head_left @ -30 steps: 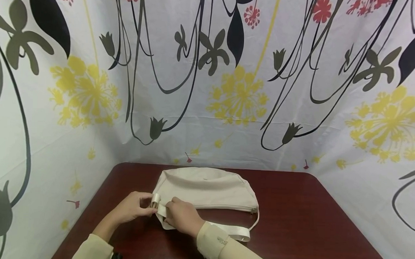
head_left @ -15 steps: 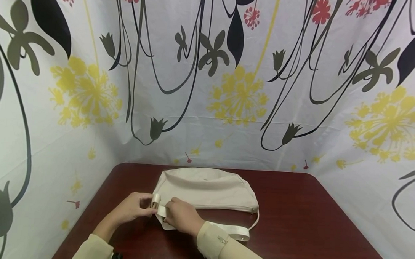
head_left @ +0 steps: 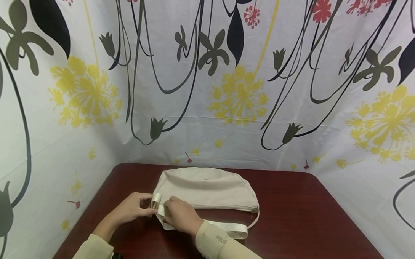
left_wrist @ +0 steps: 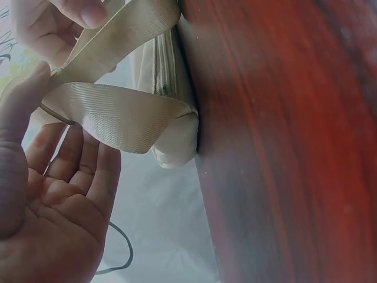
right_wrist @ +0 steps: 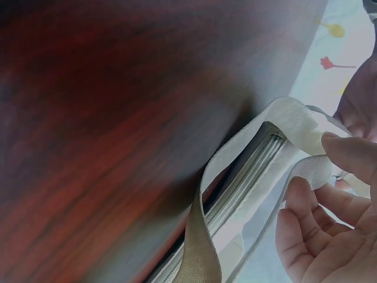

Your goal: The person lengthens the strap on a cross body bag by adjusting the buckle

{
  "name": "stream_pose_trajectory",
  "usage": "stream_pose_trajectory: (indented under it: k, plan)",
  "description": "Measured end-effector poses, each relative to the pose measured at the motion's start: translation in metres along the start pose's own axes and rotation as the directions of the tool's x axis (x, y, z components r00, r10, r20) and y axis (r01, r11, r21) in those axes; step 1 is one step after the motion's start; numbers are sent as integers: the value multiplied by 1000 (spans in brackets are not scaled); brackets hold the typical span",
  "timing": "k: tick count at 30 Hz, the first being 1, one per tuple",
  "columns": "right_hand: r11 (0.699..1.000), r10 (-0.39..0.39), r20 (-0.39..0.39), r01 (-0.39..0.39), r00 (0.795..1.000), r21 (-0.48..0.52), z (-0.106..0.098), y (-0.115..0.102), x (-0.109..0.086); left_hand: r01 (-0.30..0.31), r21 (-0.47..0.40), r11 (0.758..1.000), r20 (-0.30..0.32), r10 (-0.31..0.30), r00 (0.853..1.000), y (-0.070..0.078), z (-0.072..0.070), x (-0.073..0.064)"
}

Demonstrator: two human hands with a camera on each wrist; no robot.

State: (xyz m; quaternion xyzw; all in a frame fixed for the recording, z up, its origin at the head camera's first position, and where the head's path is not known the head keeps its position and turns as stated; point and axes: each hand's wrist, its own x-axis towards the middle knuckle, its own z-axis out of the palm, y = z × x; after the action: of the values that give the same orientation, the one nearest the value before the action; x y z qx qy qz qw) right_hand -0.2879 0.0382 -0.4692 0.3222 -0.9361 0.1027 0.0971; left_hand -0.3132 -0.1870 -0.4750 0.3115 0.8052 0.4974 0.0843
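A cream fabric shoulder bag (head_left: 209, 188) lies on the table, its zipper (right_wrist: 244, 186) along the near side. At the bag's left end my left hand (head_left: 134, 207) pinches the strap (left_wrist: 112, 118) between thumb and fingers, beside a thin metal ring (left_wrist: 56, 114). The other left fingers are spread loosely below. Just to the right, my right hand (head_left: 184, 216) pinches another stretch of the webbing strap (right_wrist: 200, 253). From there the strap runs right and folds into a loop in front of the bag. The fingertips of the right hand are partly hidden in the head view.
The dark red-brown table (head_left: 293, 224) extends to the right of the bag and in front of it. A white curtain (head_left: 238, 142) with flower prints hangs behind the table and along both sides.
My right hand has shifted very slightly left, and the strap's loop on the right has moved a little left with it. The left hand and bag have stayed nearly still.
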Motion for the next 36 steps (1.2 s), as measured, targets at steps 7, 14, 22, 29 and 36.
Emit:
stream_pose_trajectory:
  k: [7, 14, 22, 29, 36]
  plan:
    - [1000, 1, 10, -1, 1000, -16, 2, 1, 0, 2, 0, 1000, -7, -2, 1000, -2, -1, 0]
    - [998, 70, 44, -70, 997, -9, 2, 4, -3, 13, 29, 999, -11, -12, 1000, -4, 0, 0]
    - [998, 63, 26, -63, 998, 5, 2, 5, -6, 12, 5, 1000, -20, -12, 1000, -1, 1, 0]
    - [999, 52, 19, -52, 998, 16, 2, 5, -6, 9, -23, 1000, -15, -10, 1000, 1, 0, 0]
    - [999, 50, 25, -50, 998, 20, 5, 6, -4, -3, -14, 1000, -12, 3, 1000, 2, -1, 0]
